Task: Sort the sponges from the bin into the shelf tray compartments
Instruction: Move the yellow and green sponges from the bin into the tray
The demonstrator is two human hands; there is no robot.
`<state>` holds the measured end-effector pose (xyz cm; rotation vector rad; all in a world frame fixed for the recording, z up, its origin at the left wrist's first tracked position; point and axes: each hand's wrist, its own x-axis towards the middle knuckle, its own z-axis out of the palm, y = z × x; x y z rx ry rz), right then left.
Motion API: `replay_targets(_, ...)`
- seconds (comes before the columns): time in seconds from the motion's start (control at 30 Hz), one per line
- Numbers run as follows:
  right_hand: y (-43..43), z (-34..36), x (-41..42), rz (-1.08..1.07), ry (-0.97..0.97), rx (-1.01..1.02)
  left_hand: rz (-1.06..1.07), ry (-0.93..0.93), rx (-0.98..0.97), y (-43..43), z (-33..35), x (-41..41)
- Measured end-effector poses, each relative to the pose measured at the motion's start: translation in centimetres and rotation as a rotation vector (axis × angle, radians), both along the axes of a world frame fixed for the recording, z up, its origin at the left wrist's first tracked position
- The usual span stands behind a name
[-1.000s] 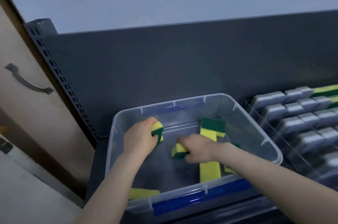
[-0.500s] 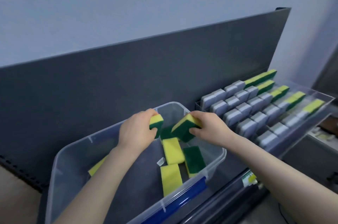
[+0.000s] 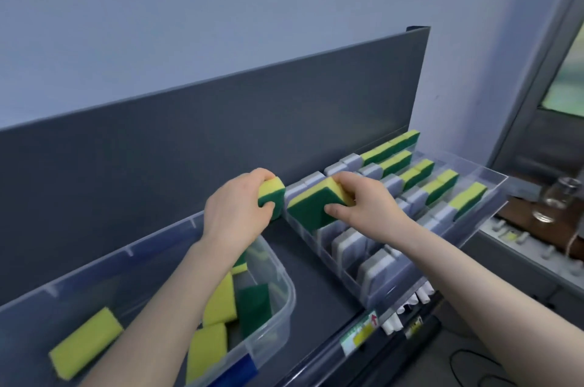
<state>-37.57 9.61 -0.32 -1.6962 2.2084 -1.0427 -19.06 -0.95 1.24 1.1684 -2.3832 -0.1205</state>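
grey shelf [image 3: 221, 140]: your view has swung right since a second ago, so its back panel and the tray now fill the middle.
tray [image 3: 486, 193]: clear, divided into lanes; grey sponges [image 3: 350, 244] stand in the near and left lanes, yellow-green ones at the far right end.
bin [image 3: 278, 263]: clear, lower left; several yellow and green sponges still lie in it, so i judge the sorting far from done.
right hand [image 3: 369, 206]: you hold a sponge [image 3: 316, 206] by its end, fingers closed on it, green face toward you; a second ago it was down in the bin, now it hangs tilted over the tray's left lanes.
left hand [image 3: 234, 216]: closed on a second sponge [image 3: 271, 197], lifted out of the bin and level with the tray's left edge, just beside the first.
meaning: both pieces have left the bin; placing them comes next, and you will likely need an open lane.
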Motion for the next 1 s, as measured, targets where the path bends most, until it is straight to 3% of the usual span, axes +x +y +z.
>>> replay_targets(0.57,3.1,-0.3,-20.1,-0.069,0.000,0.035,0.008,0.041,0.054,2.5,-1.6,-18.7)
replay_targets(1.0,0.6,-1.2,-29.5,-0.149,-0.040,0.030,-0.049,0.052,0.053,-1.5,-1.5,-28.6)
